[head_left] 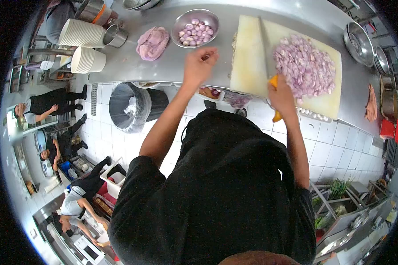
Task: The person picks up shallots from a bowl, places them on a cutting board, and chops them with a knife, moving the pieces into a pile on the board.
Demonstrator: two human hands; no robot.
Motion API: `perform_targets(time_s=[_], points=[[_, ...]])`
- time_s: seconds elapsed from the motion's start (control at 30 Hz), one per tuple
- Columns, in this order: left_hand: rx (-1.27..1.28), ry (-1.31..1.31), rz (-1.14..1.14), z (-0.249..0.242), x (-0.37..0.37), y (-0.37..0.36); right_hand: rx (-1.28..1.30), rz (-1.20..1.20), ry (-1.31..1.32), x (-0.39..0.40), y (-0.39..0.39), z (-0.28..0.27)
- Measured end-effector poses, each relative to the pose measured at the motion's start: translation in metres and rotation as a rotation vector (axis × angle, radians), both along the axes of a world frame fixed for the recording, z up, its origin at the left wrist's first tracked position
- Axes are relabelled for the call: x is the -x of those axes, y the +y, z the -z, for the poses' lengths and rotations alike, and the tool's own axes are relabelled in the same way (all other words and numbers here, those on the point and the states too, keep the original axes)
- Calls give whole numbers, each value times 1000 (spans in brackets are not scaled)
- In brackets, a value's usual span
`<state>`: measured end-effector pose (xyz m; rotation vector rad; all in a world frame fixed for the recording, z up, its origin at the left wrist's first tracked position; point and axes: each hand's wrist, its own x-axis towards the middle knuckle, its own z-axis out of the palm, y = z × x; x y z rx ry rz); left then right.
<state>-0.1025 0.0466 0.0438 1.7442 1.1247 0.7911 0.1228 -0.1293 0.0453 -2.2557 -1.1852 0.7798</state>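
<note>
My right hand (282,95) is wrapped round the yellow handle of a kitchen knife (265,48), whose long blade points away from me along the cutting board (247,62). To the right of the blade, a wide heap of sliced shallots (305,66) covers much of the board. My left hand (201,65) hovers over the counter just below a steel bowl (213,22) of whole peeled shallots (195,33). Its fingers are curled in, and whatever they may hold is hidden.
A crumpled pinkish cloth (153,43) lies left of the bowl. Stacked white tubs (89,60) stand at the counter's left end, metal bowls (359,44) at the right. A lined black bin (129,106) is on the tiled floor. Several people (77,198) are at the far left.
</note>
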Motion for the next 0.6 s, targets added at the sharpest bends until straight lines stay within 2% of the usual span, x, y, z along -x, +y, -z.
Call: perform_targets(time_s=[0.07,0.17,0.2,0.3,0.33,0.4,0.5,0.6], points=[[-106,101,-4,-21,13,25,-24,39,-115,-12,6,3],[-291,226,11,-25,27,71,-76,55,-139,-8,10,-11],[-213,259,34,-24,27,86,-33,54,-122,-3,12,-19],[-453,486,175,-20,18,120,-55,2,-137,11,13,-21],[-501,492,212,-9,15,135,-140,11,-145,16,12,-16],[-597,504,295,2,3,151,-146,22,-123,24,12,-12],[-604,654,473,0,-12,150,-28,67,-59,30,13,-15],[-535,785,493,5,-21,151,-11,79,-75,33,15,-8]])
